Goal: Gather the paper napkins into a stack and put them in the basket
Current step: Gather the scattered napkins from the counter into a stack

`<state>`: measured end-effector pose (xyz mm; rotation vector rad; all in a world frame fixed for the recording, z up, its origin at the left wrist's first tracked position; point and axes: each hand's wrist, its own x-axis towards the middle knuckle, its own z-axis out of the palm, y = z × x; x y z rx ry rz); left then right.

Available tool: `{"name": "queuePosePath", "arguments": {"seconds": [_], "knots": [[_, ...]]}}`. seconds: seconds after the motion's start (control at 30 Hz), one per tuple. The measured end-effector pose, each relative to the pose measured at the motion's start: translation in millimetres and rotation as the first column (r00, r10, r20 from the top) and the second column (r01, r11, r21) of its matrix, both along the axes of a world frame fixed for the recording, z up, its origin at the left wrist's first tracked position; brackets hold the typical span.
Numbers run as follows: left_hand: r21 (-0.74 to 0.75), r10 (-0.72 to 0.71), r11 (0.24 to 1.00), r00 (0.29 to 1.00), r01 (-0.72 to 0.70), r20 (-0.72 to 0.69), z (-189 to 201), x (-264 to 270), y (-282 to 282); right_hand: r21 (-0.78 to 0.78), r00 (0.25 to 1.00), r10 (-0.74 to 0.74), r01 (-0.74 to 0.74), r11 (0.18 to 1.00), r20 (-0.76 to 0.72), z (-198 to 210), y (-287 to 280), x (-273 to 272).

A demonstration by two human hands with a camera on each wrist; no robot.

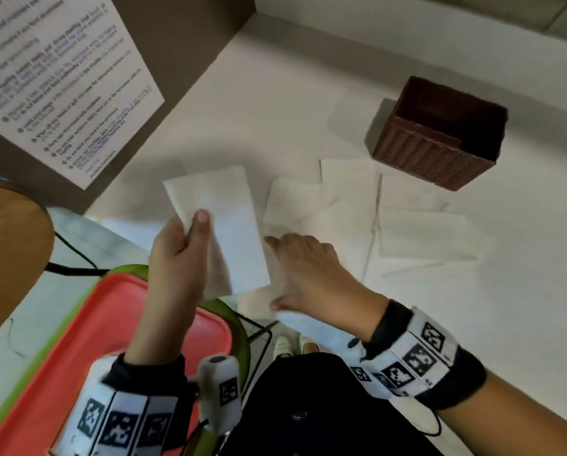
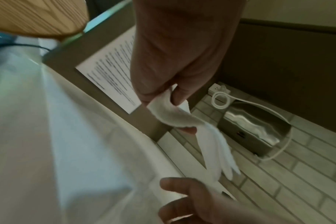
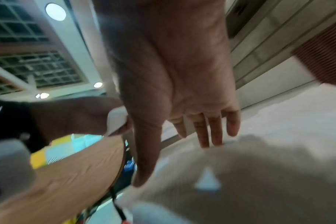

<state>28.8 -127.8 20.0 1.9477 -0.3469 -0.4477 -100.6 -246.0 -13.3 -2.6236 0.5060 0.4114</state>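
Left hand (image 1: 176, 248) pinches gathered napkins (image 1: 222, 225); right hand (image 1: 308, 271), fingers straight, presses a napkin on the table (image 1: 308, 205). Best slid flat, edges aligned, before stacking.

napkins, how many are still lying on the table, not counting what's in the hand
About 5, though overlaps blur the edges. One under the right hand, one just beyond it, one before the basket, one farthest right, one behind the left hand. Others may be hidden.

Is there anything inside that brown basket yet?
The visible part of the brown basket's inside looks dark and empty. Its near wall hides the bottom there, so a flat napkin could go unseen.
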Motion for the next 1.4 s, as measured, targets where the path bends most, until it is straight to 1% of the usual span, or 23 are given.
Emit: {"name": "queuePosePath", "arguments": {"seconds": [0.07,0.13,0.2,0.27,0.33,0.37,0.4,0.43,0.47,0.5,0.53,0.57,0.63,0.7,0.73,0.83,0.97,1.03,1.17,1.2,1.27,1.33,1.4], "knots": [[0.012,0.039,0.999,0.999,-0.038,-0.027,-2,4,10,-0.145,0.995,0.071,-0.081,0.986,-0.073,-8,10,14],[0.011,0.042,0.999,0.998,-0.041,-0.036,-2,6,15,-0.157,0.991,0.089,-0.104,0.982,-0.100,-6,8,22],[-0.007,0.039,0.999,0.998,-0.039,-0.049,-3,7,17,-0.075,0.994,0.081,-0.087,0.993,-0.077,4,2,24],[-0.001,0.066,0.998,0.997,-0.066,-0.039,-2,11,16,0.031,0.998,0.061,-0.060,0.998,-0.012,14,-6,17],[-0.001,0.081,0.997,0.997,-0.081,-0.013,0,15,11,0.207,1.000,0.011,-0.017,0.978,0.028,30,-19,1],[0.000,0.068,0.998,0.998,-0.068,-0.001,1,16,8,0.347,0.997,-0.042,0.019,0.938,0.060,42,-25,-8],[0.008,0.029,1.000,1.000,-0.030,0.008,1,16,2,0.512,0.985,-0.138,0.066,0.856,0.104,56,-30,-17],[0.029,-0.032,0.999,0.999,0.032,0.000,1,13,-5,0.671,0.949,-0.280,0.115,0.732,0.143,69,-35,-25],[0.047,-0.109,0.993,0.994,0.110,-0.031,1,9,-14,0.797,0.885,-0.439,0.151,0.584,0.154,75,-39,-30],[0.058,-0.191,0.979,0.978,0.196,-0.080,2,3,-23,0.873,0.805,-0.577,0.173,0.455,0.141,75,-42,-33],[0.058,-0.274,0.958,0.954,0.282,-0.125,2,-4,-32,0.904,0.726,-0.677,0.199,0.378,0.123,71,-45,-33],[0.048,-0.347,0.932,0.923,0.359,-0.166,3,-12,-40,0.906,0.664,-0.740,0.241,0.348,0.107,63,-48,-32],[0.000,-0.444,0.889,0.862,0.458,-0.245,3,-27,-53,0.868,0.595,-0.796,0.335,0.367,0.107,51,-50,-32],[-0.037,-0.483,0.869,0.832,0.493,-0.274,4,-36,-60,0.810,0.548,-0.827,0.424,0.406,0.128,39,-53,-38],[-0.051,-0.493,0.864,0.822,0.501,-0.286,5,-39,-62,0.793,0.527,-0.840,0.455,0.406,0.128,33,-55,-42],[-0.047,-0.522,0.839,0.779,0.542,-0.348,1,-42,-64,0.761,0.502,-0.854,0.500,0.413,0.133,24,-52,-52],[-0.062,-0.512,0.840,0.750,0.539,-0.419,0,-45,-66,0.712,0.511,-0.845,0.536,0.454,0.155,20,-50,-58],[-0.072,-0.524,0.833,0.739,0.549,-0.423,2,-50,-67,0.673,0.524,-0.834,0.556,0.489,0.173,23,-49,-56],[0.025,-0.507,0.848,0.824,0.529,-0.252,-8,-53,-69,0.545,0.615,-0.759,0.569,0.616,0.215,30,-52,-57],[0.029,-0.487,0.862,0.842,0.506,-0.231,-11,-51,-69,0.497,0.620,-0.756,0.599,0.628,0.209,33,-57,-64],[0.012,-0.448,0.886,0.865,0.463,-0.227,-16,-43,-67,0.366,0.591,-0.783,0.698,0.616,0.193,35,-72,-93],[-0.013,-0.401,0.912,0.885,0.410,-0.238,-17,-33,-63,0.139,0.541,-0.831,0.820,0.555,0.126,30,-86,-133],[-0.036,-0.378,0.924,0.891,0.381,-0.250,-18,-23,-58,-0.135,0.467,-0.883,0.874,0.468,-0.037,19,-88,-160]]}}
